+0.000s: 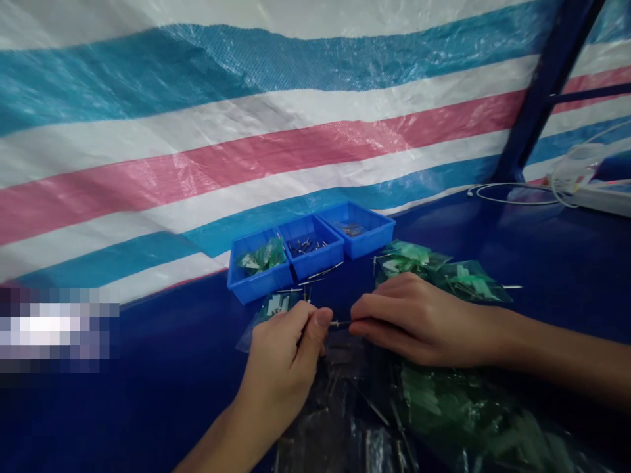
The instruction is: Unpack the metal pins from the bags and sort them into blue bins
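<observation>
Between my two hands runs a thin metal pin [340,323] with a small collar on it. My left hand [286,361] pinches its left end between thumb and bent forefinger. The fingers of my right hand [419,322] are closed on the other end, which they hide. Below the hands lie clear plastic bags [325,427] with thin metal pieces, and a green-tinted bag [463,407] of pale pieces. Just beyond my left hand are a small bag [276,305] of white pieces and several loose thin metal pins [320,271].
Three joined blue bins stand by the striped sheet [296,151]: the left bin [259,289] holds a green bag, the middle bin [318,266] dark pins, the right bin [369,243] small pieces. Green bags [473,279] lie beyond my right hand. A white cable [517,200] lies far right.
</observation>
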A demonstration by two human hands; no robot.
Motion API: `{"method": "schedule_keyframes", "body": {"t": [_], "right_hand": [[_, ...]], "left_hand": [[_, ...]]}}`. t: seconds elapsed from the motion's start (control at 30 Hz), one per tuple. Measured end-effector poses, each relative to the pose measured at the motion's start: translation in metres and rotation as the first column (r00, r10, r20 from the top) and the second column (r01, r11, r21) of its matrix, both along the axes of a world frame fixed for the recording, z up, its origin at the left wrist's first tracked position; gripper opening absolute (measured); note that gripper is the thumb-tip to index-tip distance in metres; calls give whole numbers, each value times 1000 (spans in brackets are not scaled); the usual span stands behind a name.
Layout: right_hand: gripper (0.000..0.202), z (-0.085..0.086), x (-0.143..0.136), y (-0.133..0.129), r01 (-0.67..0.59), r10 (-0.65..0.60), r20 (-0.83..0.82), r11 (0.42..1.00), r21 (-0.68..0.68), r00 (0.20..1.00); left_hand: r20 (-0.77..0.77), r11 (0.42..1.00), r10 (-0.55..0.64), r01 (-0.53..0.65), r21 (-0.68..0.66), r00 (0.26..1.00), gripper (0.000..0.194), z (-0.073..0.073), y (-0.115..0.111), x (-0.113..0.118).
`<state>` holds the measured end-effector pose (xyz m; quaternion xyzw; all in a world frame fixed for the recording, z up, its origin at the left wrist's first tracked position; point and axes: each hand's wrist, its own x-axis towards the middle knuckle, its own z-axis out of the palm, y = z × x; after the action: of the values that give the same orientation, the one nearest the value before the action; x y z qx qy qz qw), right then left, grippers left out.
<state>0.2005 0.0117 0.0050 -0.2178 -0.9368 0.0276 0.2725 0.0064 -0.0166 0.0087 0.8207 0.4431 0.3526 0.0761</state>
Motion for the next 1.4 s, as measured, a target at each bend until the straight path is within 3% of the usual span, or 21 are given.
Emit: {"method": "schedule_keyframes", "body": {"t": [0.23, 0.6, 0.8, 0.97, 1.07, 1.2, 1.3, 1.4], "right_hand": [[30, -1, -2, 1, 41, -41, -10, 999, -4, 999], [24, 2, -1, -1, -16, 16, 33, 1000, -21, 999], [31, 1, -2, 1, 49, -49, 26, 999, -15, 998], [29, 1, -3, 1, 39, -38, 22, 998, -41, 999], [29, 4, 0, 4, 46, -48, -25, 996, -73, 999], [30, 12, 0, 19, 230, -237, -92, 970, -82, 967], [29, 21, -12, 40, 483, -486, -56, 874, -52, 872], [31, 28, -29, 60, 563, -564, -24, 826, -23, 826]], "left_hand": [[-20, 999, -30, 30, -12, 999, 28, 1, 0, 1], [-26, 1000, -27, 27, -3, 999, 40, 1, -2, 2], [-27, 998, -57, 57, -18, 998, 27, 1, -3, 2], [-30, 1000, -26, 26, -12, 999, 34, 2, -3, 2], [16, 1000, 13, -13, -29, 1000, 28, 3, -3, 2], [62, 993, 97, -93, -66, 993, 24, 3, -1, 2], [68, 990, 107, -100, -99, 992, 25, 3, 0, 2], [70, 989, 109, -100, -111, 992, 26, 5, 0, 1]]}}
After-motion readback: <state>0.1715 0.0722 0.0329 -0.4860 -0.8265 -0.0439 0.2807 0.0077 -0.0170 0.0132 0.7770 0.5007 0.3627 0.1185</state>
